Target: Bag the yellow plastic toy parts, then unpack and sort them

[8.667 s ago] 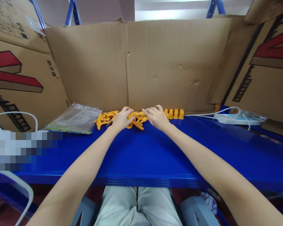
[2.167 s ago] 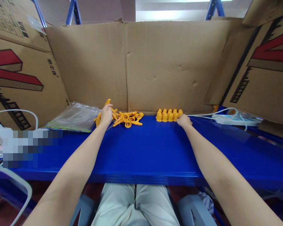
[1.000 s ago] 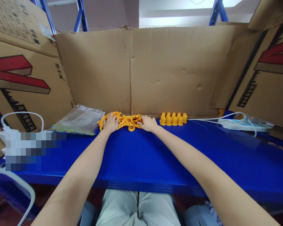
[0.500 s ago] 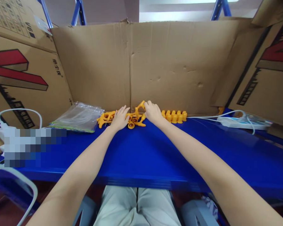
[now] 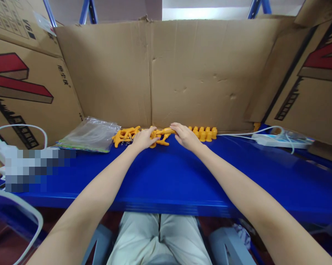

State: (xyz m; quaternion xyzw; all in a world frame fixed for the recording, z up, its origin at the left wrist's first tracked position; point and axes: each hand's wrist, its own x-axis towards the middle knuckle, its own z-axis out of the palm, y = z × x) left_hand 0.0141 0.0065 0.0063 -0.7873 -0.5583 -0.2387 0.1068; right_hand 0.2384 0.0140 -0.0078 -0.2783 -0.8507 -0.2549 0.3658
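A long, ridged yellow plastic piece (image 5: 166,131) lies level between my hands. Its right end sits in the fingers of my right hand (image 5: 186,137), which are closed on it. The left end meets my left hand (image 5: 143,139), whose fingers and thumb close around it, partly hiding it. Below and around the left hand are more yellow plastic parts (image 5: 164,142), partly covered by it. Farther left lies a heap of branching yellow pieces (image 5: 125,134) with small metal chains. Just right of my right hand stand rows of yellow knobbed parts (image 5: 207,134).
Clear plastic bags (image 5: 90,136) lie left of the yellow heap. A white power strip (image 5: 281,141) with cables is at the right. Cardboard (image 5: 199,73) walls the back and sides of the blue table (image 5: 166,176). A white cable (image 5: 30,209) loops at the front left.
The yellow piece at my right hand has turned from tilted up to level. My left hand has gone from lying spread over the heap to closing at the piece's left end.
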